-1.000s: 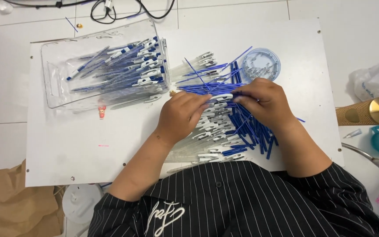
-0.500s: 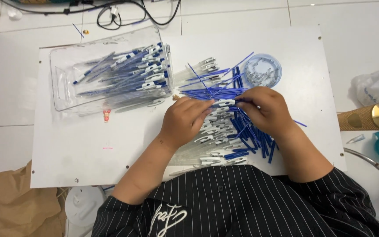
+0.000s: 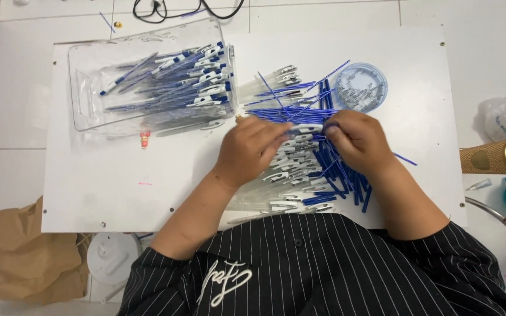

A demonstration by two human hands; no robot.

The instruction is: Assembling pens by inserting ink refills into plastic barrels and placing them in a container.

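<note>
A white worktop (image 3: 118, 193) lies on a white tiled floor (image 3: 7, 123), with a brown paper bag (image 3: 24, 257) and black cables (image 3: 188, 9) nearby.

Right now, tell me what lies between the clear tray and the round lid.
Head view: loose blue refills and clear pen barrels lie between the tray and lid.

Pen parts (image 3: 300, 169) partly hidden under both hands, small dish (image 3: 361, 88) contents too small to tell
</note>
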